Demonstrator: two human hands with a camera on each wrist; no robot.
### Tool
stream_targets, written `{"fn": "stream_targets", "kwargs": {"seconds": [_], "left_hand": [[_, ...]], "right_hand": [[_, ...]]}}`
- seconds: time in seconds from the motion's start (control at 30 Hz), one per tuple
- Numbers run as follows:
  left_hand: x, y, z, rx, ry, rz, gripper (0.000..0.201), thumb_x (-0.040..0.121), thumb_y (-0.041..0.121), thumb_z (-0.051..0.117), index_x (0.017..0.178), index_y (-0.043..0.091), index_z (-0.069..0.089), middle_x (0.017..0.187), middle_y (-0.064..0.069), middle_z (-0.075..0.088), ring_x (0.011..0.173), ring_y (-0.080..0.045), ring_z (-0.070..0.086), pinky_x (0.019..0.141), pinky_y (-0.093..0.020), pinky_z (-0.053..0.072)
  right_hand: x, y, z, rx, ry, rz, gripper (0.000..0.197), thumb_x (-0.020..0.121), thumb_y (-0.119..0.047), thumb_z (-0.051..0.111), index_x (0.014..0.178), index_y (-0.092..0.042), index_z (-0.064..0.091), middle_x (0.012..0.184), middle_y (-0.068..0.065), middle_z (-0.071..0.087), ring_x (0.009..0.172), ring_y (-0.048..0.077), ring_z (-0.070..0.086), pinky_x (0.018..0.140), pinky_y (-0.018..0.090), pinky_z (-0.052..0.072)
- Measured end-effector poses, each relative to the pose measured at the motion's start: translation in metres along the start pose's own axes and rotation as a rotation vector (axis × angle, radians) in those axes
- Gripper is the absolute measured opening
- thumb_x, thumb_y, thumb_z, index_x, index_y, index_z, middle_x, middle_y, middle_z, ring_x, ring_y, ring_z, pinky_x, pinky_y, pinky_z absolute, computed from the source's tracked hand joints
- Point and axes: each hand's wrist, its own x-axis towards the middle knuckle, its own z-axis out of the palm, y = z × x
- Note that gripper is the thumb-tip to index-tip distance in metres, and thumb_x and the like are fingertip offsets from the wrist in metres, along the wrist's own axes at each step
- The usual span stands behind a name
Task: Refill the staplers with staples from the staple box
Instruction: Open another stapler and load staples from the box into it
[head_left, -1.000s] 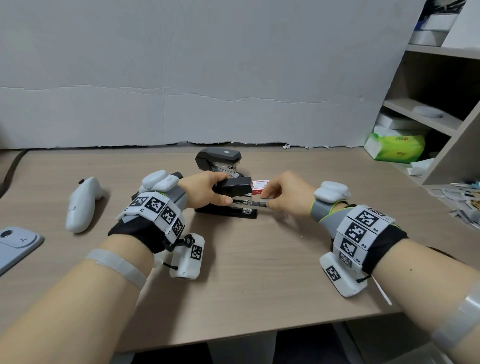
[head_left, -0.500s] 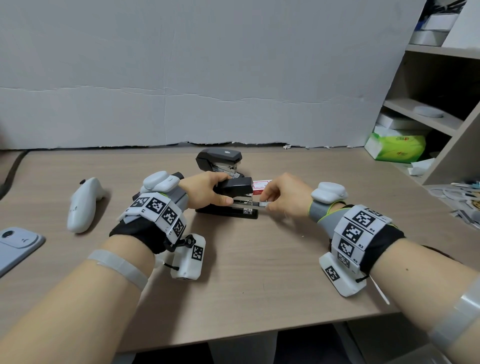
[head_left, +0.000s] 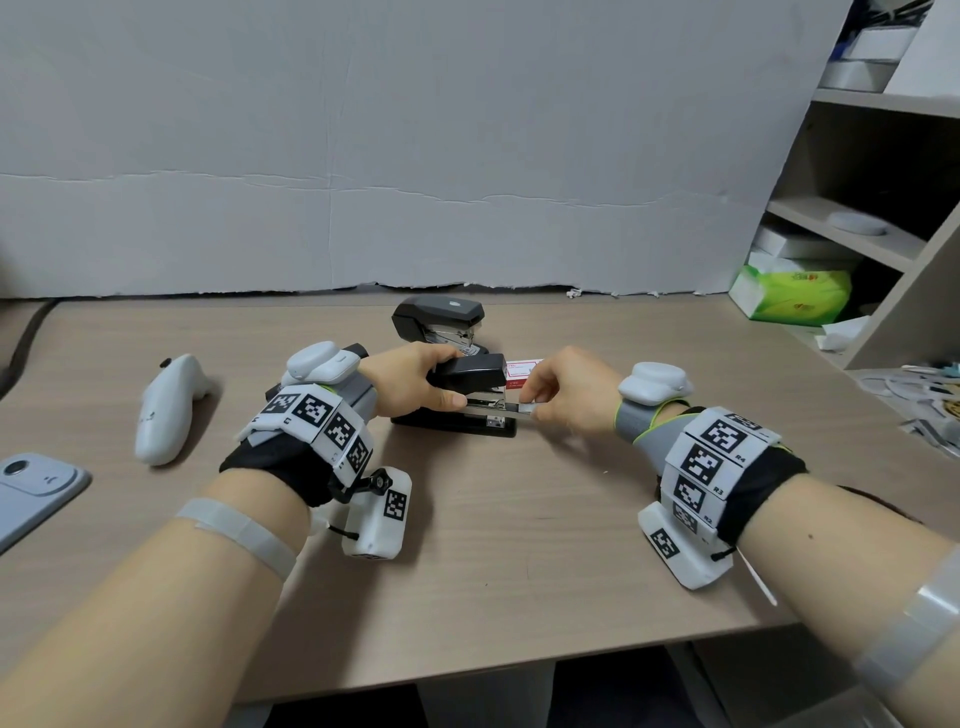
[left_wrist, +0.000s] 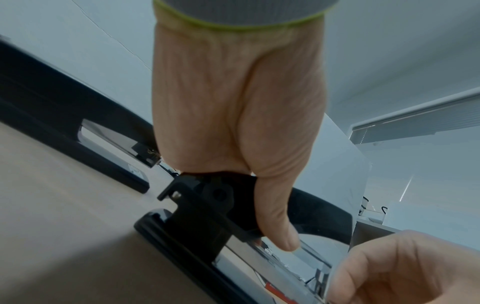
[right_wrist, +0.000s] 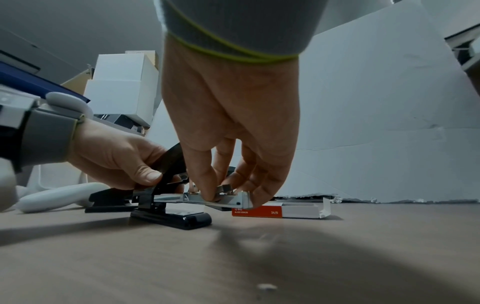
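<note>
Stapler refilling, mid-desk (head_left: 519, 571).
The near stapler's (head_left: 457, 421) lid was kept raised by the left hand (head_left: 410, 382); a staple strip (right_wrist: 226, 188) stayed pinched over its magazine by the right hand (head_left: 571, 397), almost unmoved; the staple box (right_wrist: 280, 209) lay just behind.

Your left hand (head_left: 410, 382) grips the raised black top of the near stapler (head_left: 457, 400) on the worktop (head_left: 519, 545), while your right hand (head_left: 569, 397) pinches a staple strip (head_left: 522, 410) at its open metal channel. A second stapler (head_left: 439, 325) and the red-and-white staple box (head_left: 522, 371) sit just behind.
</note>
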Motion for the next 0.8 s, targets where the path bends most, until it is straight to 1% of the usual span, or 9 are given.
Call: {"fn": "stream_targets", "kwargs": {"seconds": [0.07, 0.17, 0.3, 0.33, 0.43, 0.47, 0.63, 0.7, 0.8], "left_hand": [[0.0, 0.001, 0.0, 0.003, 0.003, 0.003, 0.024, 0.088, 0.031, 0.07, 0.104, 0.032, 0.053, 0.086, 0.017, 0.059, 0.079, -0.005, 0.055, 0.075, -0.027, 0.039], [-0.001, 0.001, 0.0, 0.001, 0.01, 0.006, 0.022, 0.088, 0.03, 0.07, 0.102, 0.031, 0.053, 0.084, 0.017, 0.058, 0.077, -0.002, 0.054, 0.069, -0.023, 0.039], [0.0, 0.0, 0.0, 0.001, 0.005, -0.006, 0.023, 0.087, 0.032, 0.07, 0.103, 0.029, 0.055, 0.086, 0.014, 0.06, 0.081, -0.011, 0.056, 0.075, -0.028, 0.041], [0.0, 0.0, 0.0, 0.0, 0.005, -0.007, 0.023, 0.087, 0.032, 0.07, 0.103, 0.028, 0.055, 0.086, 0.013, 0.06, 0.08, -0.011, 0.056, 0.075, -0.028, 0.04], [0.0, 0.001, 0.001, 0.0, 0.009, -0.003, 0.022, 0.087, 0.031, 0.07, 0.102, 0.03, 0.054, 0.085, 0.015, 0.059, 0.077, -0.006, 0.054, 0.072, -0.027, 0.039], [0.0, 0.002, 0.001, 0.001, 0.01, -0.003, 0.022, 0.087, 0.031, 0.07, 0.102, 0.03, 0.054, 0.085, 0.016, 0.059, 0.077, -0.004, 0.054, 0.072, -0.027, 0.039], [-0.001, 0.002, 0.0, -0.009, 0.003, 0.001, 0.024, 0.087, 0.03, 0.07, 0.104, 0.031, 0.054, 0.086, 0.016, 0.06, 0.08, -0.007, 0.055, 0.074, -0.026, 0.039], [-0.001, 0.002, 0.0, -0.01, 0.006, 0.002, 0.023, 0.087, 0.03, 0.07, 0.104, 0.031, 0.054, 0.085, 0.017, 0.059, 0.079, -0.005, 0.055, 0.072, -0.026, 0.039], [-0.002, 0.003, 0.0, -0.002, 0.008, 0.009, 0.022, 0.088, 0.03, 0.07, 0.102, 0.031, 0.053, 0.083, 0.018, 0.058, 0.075, -0.001, 0.053, 0.068, -0.022, 0.038]], "right_hand": [[0.0, 0.001, 0.0, -0.035, -0.018, -0.006, 0.02, 0.078, -0.015, 0.069, 0.096, -0.022, 0.073, 0.083, -0.007, 0.061, 0.078, 0.019, 0.059, 0.073, 0.027, 0.049], [-0.002, 0.004, -0.004, -0.043, -0.062, -0.004, 0.025, 0.075, -0.014, 0.07, 0.095, -0.028, 0.071, 0.083, -0.012, 0.058, 0.082, 0.018, 0.061, 0.079, 0.03, 0.053], [-0.008, 0.008, -0.01, -0.07, -0.096, -0.036, 0.034, 0.078, -0.013, 0.065, 0.104, -0.032, 0.073, 0.084, -0.018, 0.055, 0.09, 0.018, 0.064, 0.082, 0.029, 0.052], [-0.009, 0.008, -0.01, -0.097, -0.102, -0.05, 0.036, 0.078, -0.012, 0.063, 0.106, -0.032, 0.073, 0.088, -0.016, 0.057, 0.092, 0.018, 0.064, 0.082, 0.028, 0.051], [-0.013, 0.012, -0.011, -0.136, -0.115, -0.063, 0.04, 0.079, -0.011, 0.06, 0.108, -0.033, 0.074, 0.111, -0.005, 0.063, 0.094, 0.018, 0.063, 0.085, 0.029, 0.052], [-0.014, 0.015, -0.012, -0.136, -0.117, -0.059, 0.04, 0.079, -0.011, 0.059, 0.109, -0.033, 0.074, 0.113, -0.004, 0.063, 0.094, 0.019, 0.064, 0.086, 0.031, 0.053], [-0.022, 0.022, -0.019, -0.138, -0.14, 0.004, 0.04, 0.081, -0.013, 0.055, 0.109, -0.034, 0.075, 0.104, -0.002, 0.066, 0.092, 0.023, 0.066, 0.086, 0.036, 0.055], [-0.025, 0.024, -0.022, -0.119, -0.128, 0.019, 0.035, 0.081, -0.015, 0.057, 0.106, -0.031, 0.076, 0.1, -0.003, 0.065, 0.091, 0.022, 0.065, 0.085, 0.034, 0.054], [-0.024, 0.028, -0.024, -0.028, -0.053, 0.034, 0.029, 0.08, -0.013, 0.062, 0.102, -0.027, 0.075, 0.084, -0.01, 0.064, 0.081, 0.015, 0.064, 0.08, 0.027, 0.052]]}}
